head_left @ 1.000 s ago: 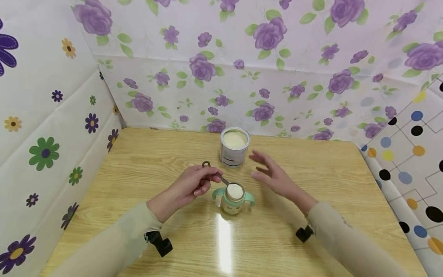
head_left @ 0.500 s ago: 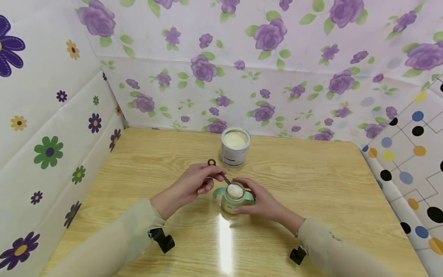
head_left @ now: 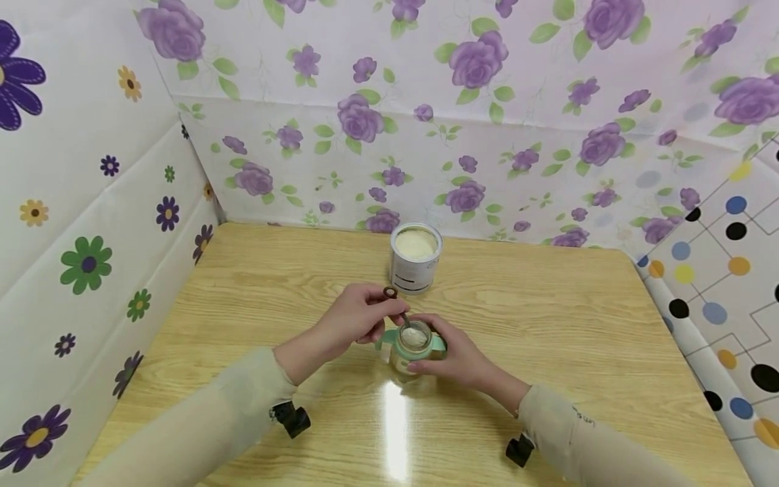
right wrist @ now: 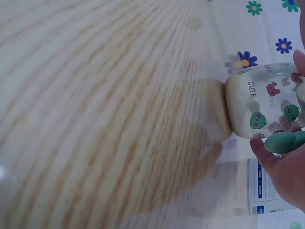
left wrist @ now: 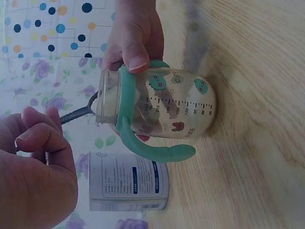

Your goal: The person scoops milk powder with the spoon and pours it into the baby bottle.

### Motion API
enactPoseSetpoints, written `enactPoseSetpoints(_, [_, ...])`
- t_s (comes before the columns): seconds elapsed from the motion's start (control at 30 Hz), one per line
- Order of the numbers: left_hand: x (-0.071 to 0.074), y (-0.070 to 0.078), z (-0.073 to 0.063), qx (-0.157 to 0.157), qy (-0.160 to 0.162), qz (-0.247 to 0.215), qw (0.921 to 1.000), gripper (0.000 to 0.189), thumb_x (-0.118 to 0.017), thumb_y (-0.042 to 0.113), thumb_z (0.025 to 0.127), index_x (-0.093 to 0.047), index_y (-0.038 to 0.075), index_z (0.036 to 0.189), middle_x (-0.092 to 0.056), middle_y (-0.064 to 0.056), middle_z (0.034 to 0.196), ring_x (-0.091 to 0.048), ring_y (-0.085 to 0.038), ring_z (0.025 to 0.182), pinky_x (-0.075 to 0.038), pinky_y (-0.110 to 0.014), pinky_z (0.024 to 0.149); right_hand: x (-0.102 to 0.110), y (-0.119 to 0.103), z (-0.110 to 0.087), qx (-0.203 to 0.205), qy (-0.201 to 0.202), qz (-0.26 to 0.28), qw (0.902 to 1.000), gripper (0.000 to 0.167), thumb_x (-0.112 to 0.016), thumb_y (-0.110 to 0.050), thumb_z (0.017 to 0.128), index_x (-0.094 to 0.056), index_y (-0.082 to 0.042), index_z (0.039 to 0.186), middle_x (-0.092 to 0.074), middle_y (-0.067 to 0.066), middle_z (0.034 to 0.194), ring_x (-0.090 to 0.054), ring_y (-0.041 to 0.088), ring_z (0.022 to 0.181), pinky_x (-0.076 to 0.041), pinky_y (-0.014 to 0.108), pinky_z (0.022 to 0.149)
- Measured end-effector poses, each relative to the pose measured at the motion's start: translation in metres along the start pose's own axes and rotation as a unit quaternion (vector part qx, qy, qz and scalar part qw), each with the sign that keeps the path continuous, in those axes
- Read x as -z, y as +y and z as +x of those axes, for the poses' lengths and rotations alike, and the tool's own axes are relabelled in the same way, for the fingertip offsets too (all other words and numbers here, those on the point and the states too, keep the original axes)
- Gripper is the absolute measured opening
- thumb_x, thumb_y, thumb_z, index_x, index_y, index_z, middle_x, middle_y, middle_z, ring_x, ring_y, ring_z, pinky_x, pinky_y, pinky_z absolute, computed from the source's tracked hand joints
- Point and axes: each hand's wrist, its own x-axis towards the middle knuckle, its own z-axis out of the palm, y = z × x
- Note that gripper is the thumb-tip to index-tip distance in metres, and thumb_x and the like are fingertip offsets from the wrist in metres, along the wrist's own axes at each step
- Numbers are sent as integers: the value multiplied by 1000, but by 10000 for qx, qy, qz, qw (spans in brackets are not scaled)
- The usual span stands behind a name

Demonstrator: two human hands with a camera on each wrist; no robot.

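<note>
Right hand [head_left: 456, 355], apart from bottle [left wrist: 167, 102] a second ago, now gripping bottle's side. Left hand [head_left: 356, 316] pinching spoon [left wrist: 76, 114], handle now standing steeper, powder [head_left: 415, 336] heap sinking at bottle's mouth: scoop apparently emptying in. Bottle standing on bench [head_left: 548, 325], about midway between left and right edges; open tin [head_left: 414, 272] standing behind, nearer far edge. Glare [head_left: 395, 433] streaking bench before bottle. Flowered sheet [head_left: 517, 81] hanging along far edge, dotted sheet [head_left: 706, 352] along right.

Bottle [right wrist: 264, 101] partly beyond right-wrist view
</note>
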Motion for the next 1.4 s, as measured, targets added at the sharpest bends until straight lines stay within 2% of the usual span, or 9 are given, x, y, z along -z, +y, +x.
enactPoseSetpoints(0.1, [-2,0,-1,-334,-20,453,9984,25,-72,24,105,-76,0,112,-76,-12,91,-50,-11,47,-37,-24,45,0,-1,-1,-21,34,45,10000,79,-94,-24,86,-53,-21,154,-64,-3,143,-63,17,126,-50,40,108])
enactPoseSetpoints(0.23, [-3,-2,-3,-905,59,1008,9908,24,-71,24,106,-77,0,109,-78,-13,90,-51,-13,47,-44,-26,46,-1,0,-1,24,53,59,10000,79,-93,-23,86,-53,-22,154,-64,-3,143,-63,17,127,-50,40,108])
enactPoseSetpoints(0.37, [-2,-5,-4,-1366,144,1246,9827,21,-69,20,106,-78,2,109,-77,-12,88,-52,-15,48,-45,-26,46,-2,0,-1,41,41,74,10000,78,-93,-23,87,-53,-23,154,-64,-4,143,-62,17,127,-50,40,108])
enactPoseSetpoints(0.47, [-2,-8,-4,-1561,201,1264,9794,18,-69,17,106,-79,4,109,-76,-11,86,-53,-14,50,-46,-26,47,-2,1,-1,33,54,65,10000,78,-93,-23,87,-53,-22,154,-64,-4,144,-62,17,128,-50,41,109])
enactPoseSetpoints(0.57, [0,-12,-3,-1674,173,1267,9776,16,-67,12,106,-80,4,108,-76,-9,88,-53,-13,52,-46,-25,49,-2,2,-1,38,62,66,10000,77,-93,-23,87,-54,-22,154,-64,-3,144,-62,18,129,-49,41,110])
enactPoseSetpoints(0.7, [2,-17,-1,-1743,24,1354,9753,18,-63,8,103,-81,7,108,-78,-8,98,-51,-13,53,-44,-25,49,-2,1,-1,2,51,66,10000,78,-93,-23,87,-53,-22,154,-63,-4,146,-61,18,130,-49,42,111])
enactPoseSetpoints(1.0, [12,-23,4,-1809,-267,1645,9693,25,-60,5,99,-82,11,109,-79,-2,112,-51,-12,57,-45,-25,50,-2,-1,-2,-49,80,-31,10000,77,-93,-25,87,-54,-23,154,-63,-3,146,-62,18,130,-49,43,110])
enactPoseSetpoints(1.4, [16,-15,3,-2109,-425,1858,9587,21,-63,6,101,-82,10,110,-77,-2,99,-51,-12,56,-44,-26,50,0,2,0,-12,93,-52,9999,76,-93,-24,87,-55,-20,152,-63,-2,146,-62,19,130,-49,43,110])
